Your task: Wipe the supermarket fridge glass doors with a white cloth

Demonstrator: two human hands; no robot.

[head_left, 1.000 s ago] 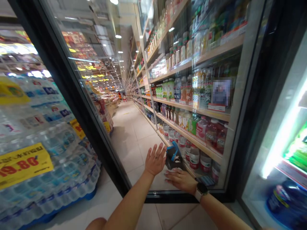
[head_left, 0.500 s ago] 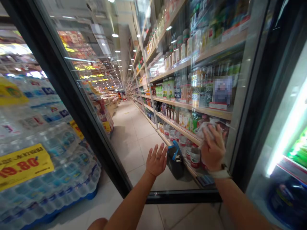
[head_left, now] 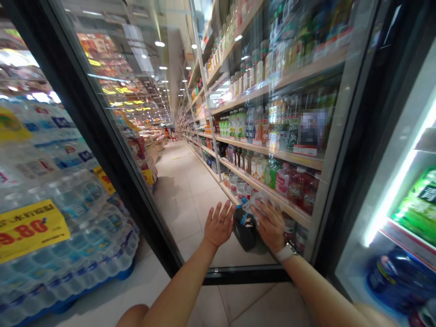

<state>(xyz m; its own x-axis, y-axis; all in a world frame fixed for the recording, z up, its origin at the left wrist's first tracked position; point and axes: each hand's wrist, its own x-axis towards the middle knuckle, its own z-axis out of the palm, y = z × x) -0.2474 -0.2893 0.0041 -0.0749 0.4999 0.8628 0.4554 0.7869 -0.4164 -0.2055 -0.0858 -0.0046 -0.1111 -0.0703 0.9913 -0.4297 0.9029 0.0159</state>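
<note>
Right hand (head_left: 270, 225) presses a crumpled white cloth (head_left: 260, 202) against the glass door (head_left: 200, 231).

The left hand (head_left: 220, 225) is raised open, its fingers spread apart. The right hand (head_left: 270, 225) reaches just beside it, fingers bent slightly forward and gripping.

Black bag (head_left: 244, 230) blocks the gap between hands (head_left: 220, 225).

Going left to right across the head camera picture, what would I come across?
Stacked water bottles → black door frame → left hand → black bag → right hand → red drink bottles → green pack
</note>
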